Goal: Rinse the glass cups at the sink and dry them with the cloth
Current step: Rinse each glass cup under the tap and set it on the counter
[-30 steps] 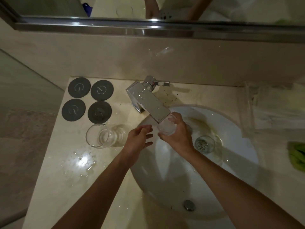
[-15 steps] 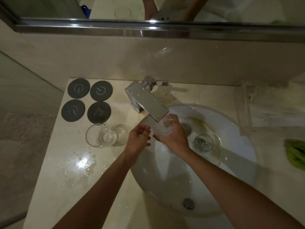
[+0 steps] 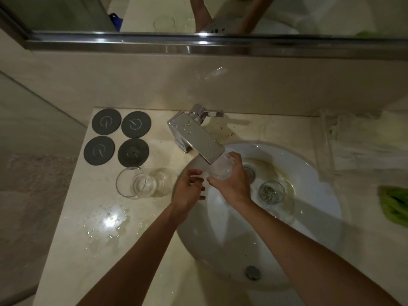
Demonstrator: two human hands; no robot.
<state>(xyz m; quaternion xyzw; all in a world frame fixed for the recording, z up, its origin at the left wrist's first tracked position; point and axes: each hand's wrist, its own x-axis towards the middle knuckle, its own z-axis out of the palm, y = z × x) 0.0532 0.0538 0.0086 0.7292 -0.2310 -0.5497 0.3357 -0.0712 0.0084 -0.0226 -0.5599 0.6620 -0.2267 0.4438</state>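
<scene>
Little has shifted over the last second: the left hand has curled its fingers slightly and stayed close to the right, while the right hand keeps its glass under the spout.

On the pale worktop the white sink fills the right half, and the chrome tap reaches over its far-left rim. A green cloth lies at the right edge, well apart from the hands. Four grey coasters sit far left.

Rinsing is the step in hand. The right hand's grip is clamped round the held glass cup, tilted beneath the tap mouth; I cannot tell whether water is running. The left hand holds nothing, its fingers loosely bent just beside that cup. A second cup stands in the basin to the right, with specks inside. A third cup lies on its side on the worktop, left of the sink.

Next probably comes tipping the rinsed cup out, then a long reach right for the cloth.
</scene>
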